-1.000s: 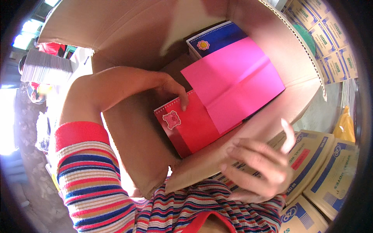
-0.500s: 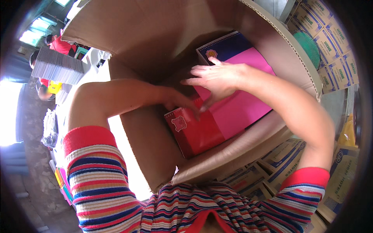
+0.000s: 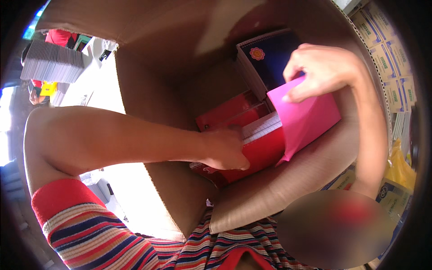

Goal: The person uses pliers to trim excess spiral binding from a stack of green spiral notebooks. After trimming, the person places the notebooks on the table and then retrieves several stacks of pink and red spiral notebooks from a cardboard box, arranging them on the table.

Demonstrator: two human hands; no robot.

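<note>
Inside a large open cardboard box (image 3: 265, 193), my left hand (image 3: 227, 150) is closed over the edge of a red spiral notebook (image 3: 265, 150), which stands tilted and shows its white pages. Another red notebook (image 3: 229, 110) lies just beyond that hand. With thumb and fingers my right hand (image 3: 321, 69) pinches the top edge of a bright pink sheet (image 3: 310, 119), which is bent and raised at its left side. At the far side of the box lies a stack of dark blue spiral notebooks (image 3: 274, 58) with a flower emblem on the top cover.
Left of the box, a tall stack of thin books (image 3: 54, 63) stands on a white table (image 3: 101, 96). A person in red (image 3: 60, 38) is behind it. Brown cartons (image 3: 382, 54) and a yellow plastic bag (image 3: 400, 164) are at the right. A blurred patch hides the lower right.
My right hand has moved right and lifted the pink sheet off the notebooks' middle. My left hand has taken hold of the red notebook and tilted it, exposing pages and another red notebook.
</note>
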